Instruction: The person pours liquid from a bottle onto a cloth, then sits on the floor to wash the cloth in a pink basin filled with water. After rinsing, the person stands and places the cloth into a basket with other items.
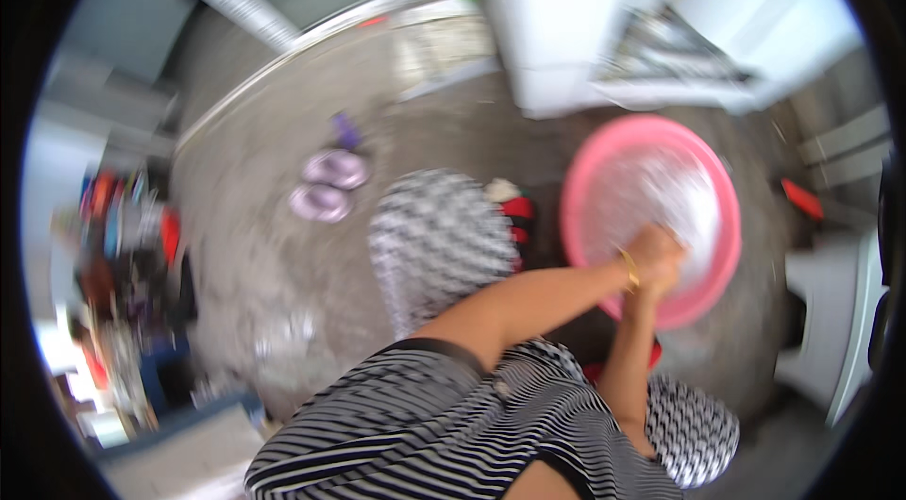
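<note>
A pink plastic basin point(575, 217) stands on the floor at the right, holding blurred whitish, shiny contents point(658, 181) that may be sudsy water or wet cloth. My left hand point(650, 249), with a yellow bracelet on its wrist, is over the near part of the basin. Close against it, my right hand point(665, 281) is at the same spot; the two overlap and blur together. Whether either holds something cannot be made out, and the fingers are mostly hidden.
Beyond the basin stands a white cabinet or appliance point(559, 19). Pale purple clogs point(336, 169) lie on the concrete floor point(241, 217) at the left. A white plastic stool point(824, 323) is at the right edge, near a red object point(803, 199). Mixed items crowd the far left.
</note>
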`<action>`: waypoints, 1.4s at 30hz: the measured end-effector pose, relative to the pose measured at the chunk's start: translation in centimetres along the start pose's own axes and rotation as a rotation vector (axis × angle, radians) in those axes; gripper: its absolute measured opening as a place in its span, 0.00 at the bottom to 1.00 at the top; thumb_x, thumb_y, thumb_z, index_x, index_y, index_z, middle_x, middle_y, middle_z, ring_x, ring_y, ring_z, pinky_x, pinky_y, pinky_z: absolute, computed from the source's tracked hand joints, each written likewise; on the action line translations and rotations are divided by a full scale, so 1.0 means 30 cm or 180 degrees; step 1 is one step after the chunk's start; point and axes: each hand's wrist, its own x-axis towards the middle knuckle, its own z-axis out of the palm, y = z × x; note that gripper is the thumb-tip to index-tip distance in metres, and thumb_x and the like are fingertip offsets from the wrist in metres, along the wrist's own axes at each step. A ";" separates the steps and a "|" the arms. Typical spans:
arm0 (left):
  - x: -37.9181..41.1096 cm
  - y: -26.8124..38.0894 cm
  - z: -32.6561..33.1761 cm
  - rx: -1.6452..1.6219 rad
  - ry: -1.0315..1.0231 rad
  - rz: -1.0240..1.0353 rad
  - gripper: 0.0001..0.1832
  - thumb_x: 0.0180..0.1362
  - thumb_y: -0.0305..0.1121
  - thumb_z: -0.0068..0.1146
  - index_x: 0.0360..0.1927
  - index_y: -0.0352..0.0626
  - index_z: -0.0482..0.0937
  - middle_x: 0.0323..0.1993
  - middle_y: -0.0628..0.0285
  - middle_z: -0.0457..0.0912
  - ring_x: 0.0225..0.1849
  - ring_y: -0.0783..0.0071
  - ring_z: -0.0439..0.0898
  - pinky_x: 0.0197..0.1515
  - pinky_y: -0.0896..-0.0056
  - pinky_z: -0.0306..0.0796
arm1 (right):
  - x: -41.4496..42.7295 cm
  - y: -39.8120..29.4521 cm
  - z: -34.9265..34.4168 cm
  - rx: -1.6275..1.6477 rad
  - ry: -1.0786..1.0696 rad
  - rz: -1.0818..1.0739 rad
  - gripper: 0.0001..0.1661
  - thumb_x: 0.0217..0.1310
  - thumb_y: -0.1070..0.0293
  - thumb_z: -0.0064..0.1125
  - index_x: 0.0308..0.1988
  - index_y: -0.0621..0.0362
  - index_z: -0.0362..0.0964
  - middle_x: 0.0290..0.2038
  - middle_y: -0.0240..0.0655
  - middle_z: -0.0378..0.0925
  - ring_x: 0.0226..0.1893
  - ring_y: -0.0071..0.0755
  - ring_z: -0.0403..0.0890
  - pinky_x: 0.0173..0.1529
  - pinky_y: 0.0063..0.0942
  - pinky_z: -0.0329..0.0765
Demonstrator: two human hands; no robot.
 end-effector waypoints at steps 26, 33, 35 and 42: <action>0.300 0.238 -0.275 -0.1686 -0.1738 -0.1345 0.19 0.58 0.32 0.45 0.12 0.35 0.68 0.14 0.54 0.68 0.21 0.59 0.68 0.27 0.62 0.61 | -0.251 -0.138 0.170 0.1442 0.2252 0.0545 0.18 0.65 0.58 0.35 0.47 0.57 0.61 0.45 0.34 0.66 0.48 0.32 0.67 0.53 0.31 0.65; 0.458 0.495 -0.490 -0.1768 -0.1782 -0.1490 0.19 0.57 0.33 0.44 0.12 0.39 0.70 0.15 0.59 0.71 0.24 0.62 0.70 0.31 0.62 0.59 | -0.466 -0.474 0.322 0.1334 0.2232 0.0602 0.17 0.65 0.58 0.35 0.47 0.56 0.62 0.45 0.33 0.66 0.47 0.32 0.68 0.53 0.31 0.65; 0.519 0.573 -0.558 -0.1727 -0.1773 -0.1483 0.19 0.58 0.34 0.44 0.12 0.39 0.71 0.15 0.60 0.71 0.25 0.63 0.70 0.32 0.62 0.59 | -0.515 -0.578 0.365 0.1261 0.2149 0.0588 0.17 0.65 0.58 0.35 0.46 0.56 0.62 0.45 0.33 0.66 0.47 0.32 0.68 0.52 0.30 0.65; 0.763 0.763 -0.846 -0.1562 -0.1262 -0.1370 0.18 0.58 0.34 0.43 0.13 0.40 0.70 0.16 0.61 0.70 0.25 0.63 0.69 0.33 0.64 0.58 | -0.632 -0.899 0.516 0.0869 0.1618 0.0609 0.17 0.65 0.58 0.35 0.46 0.56 0.62 0.44 0.33 0.67 0.46 0.31 0.69 0.52 0.30 0.66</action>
